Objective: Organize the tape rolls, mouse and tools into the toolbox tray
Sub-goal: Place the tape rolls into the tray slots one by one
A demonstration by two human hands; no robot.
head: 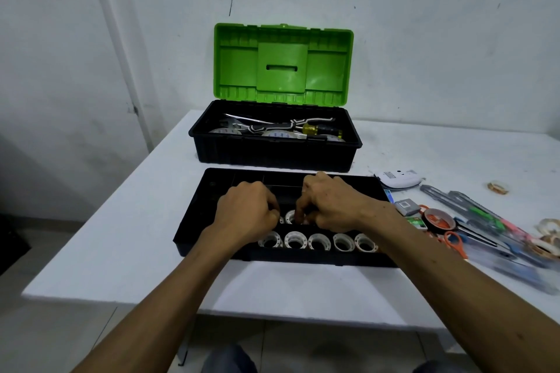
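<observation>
Evidently right hand (327,206) pinches a small white tape roll (289,215) inside the tray (194,221), 6 o'clock of the toolbox (272,157); left hand (245,212) curled, grip indeterminate; roll judged light, stiff, best taken rim-and-core.

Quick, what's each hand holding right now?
Left hand: fingers curled, grip cannot be told.
Right hand: pinches a white tape roll in the tray.
</observation>
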